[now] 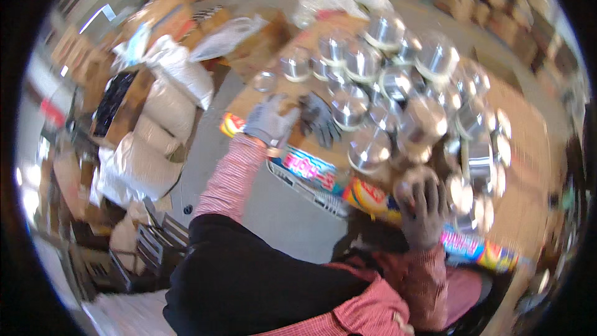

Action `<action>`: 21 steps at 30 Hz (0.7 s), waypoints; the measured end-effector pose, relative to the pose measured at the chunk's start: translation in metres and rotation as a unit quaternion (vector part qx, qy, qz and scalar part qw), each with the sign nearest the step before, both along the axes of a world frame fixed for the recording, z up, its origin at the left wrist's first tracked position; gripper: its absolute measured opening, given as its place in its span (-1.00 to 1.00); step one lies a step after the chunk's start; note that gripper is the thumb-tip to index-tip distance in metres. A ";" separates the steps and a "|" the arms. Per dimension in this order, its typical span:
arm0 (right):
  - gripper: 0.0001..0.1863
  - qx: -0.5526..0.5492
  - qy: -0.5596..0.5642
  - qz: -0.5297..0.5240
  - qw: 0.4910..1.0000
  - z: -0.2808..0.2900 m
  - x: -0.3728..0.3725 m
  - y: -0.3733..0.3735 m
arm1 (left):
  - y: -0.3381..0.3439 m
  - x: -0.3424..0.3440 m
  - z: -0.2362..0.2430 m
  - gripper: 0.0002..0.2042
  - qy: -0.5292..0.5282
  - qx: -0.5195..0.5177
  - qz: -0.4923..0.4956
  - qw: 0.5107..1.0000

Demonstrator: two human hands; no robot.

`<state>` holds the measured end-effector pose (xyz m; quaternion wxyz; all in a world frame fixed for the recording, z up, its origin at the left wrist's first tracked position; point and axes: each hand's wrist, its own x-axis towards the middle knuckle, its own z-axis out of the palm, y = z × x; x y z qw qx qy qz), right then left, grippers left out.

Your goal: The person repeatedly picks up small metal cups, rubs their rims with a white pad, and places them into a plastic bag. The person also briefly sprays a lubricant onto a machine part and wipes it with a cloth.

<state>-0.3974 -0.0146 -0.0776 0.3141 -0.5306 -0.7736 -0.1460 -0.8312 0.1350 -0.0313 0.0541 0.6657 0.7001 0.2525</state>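
My left hand [268, 119], in a grey work glove, rests near the left edge of a cardboard-topped table [519, 211]. Its fingers look loosely spread, though blurred, and I make out nothing in them. Beside them lies a loose dark grey glove [319, 119]. Closer to me, my right hand [424, 214], also gloved, has its fingers against a shiny round metal container [411, 180] and seems to grip it; the glove hides part of the container. Many similar metal containers [368, 148] crowd the table, some upright and some tilted. A small clear round piece [265, 81] sits beyond my left hand.
Colourful printed strips [309, 168] run along the table's near edge. White sacks [180, 68] and an open carton [121, 106] with black plastic stand at left. A metal-framed chair [149, 246] is at lower left. Clear plastic wrap [339, 0] and stacked cartons [466, 0] lie beyond.
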 end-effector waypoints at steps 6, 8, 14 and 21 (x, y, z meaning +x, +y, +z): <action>-0.32 0.001 0.001 -0.023 1.000 -0.016 0.052 0.000 | 0.002 0.105 -0.037 -0.58 -0.322 0.365 -0.017 0.873; -0.31 -0.003 -0.001 -0.019 1.000 -0.021 0.066 -0.001 | 0.003 0.152 -0.060 -0.57 -0.320 0.364 -0.023 0.874; -0.30 0.011 -0.004 -0.025 1.000 -0.032 0.076 0.003 | -0.004 0.232 -0.098 -0.50 -0.276 0.325 -0.133 0.895; -0.27 0.038 0.071 -0.053 0.995 -0.020 0.042 -0.022 | 0.024 0.184 -0.062 -0.60 -0.183 0.372 -0.174 0.893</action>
